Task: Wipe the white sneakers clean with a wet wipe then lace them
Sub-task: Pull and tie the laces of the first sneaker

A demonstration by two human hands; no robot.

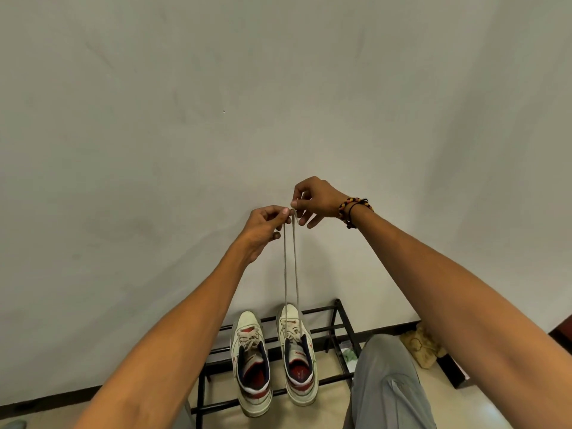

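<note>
Two white sneakers with red and navy trim stand side by side on a low black metal rack (331, 328). The left sneaker (251, 363) has its lace threaded and lying loose. From the right sneaker (298, 354) both strands of a beige lace (291, 267) run straight up, pulled taut. My left hand (266, 226) pinches one lace end between thumb and forefinger. My right hand (314, 201), with a beaded bracelet at the wrist, pinches the other end right beside it. Both hands are raised high above the shoes, almost touching. No wet wipe is in view.
A plain pale wall (216, 103) fills the view behind the rack. My knee in grey trousers (387, 382) is at the lower right, beside the rack. A crumpled beige cloth (422, 345) lies on the floor by the wall at the right.
</note>
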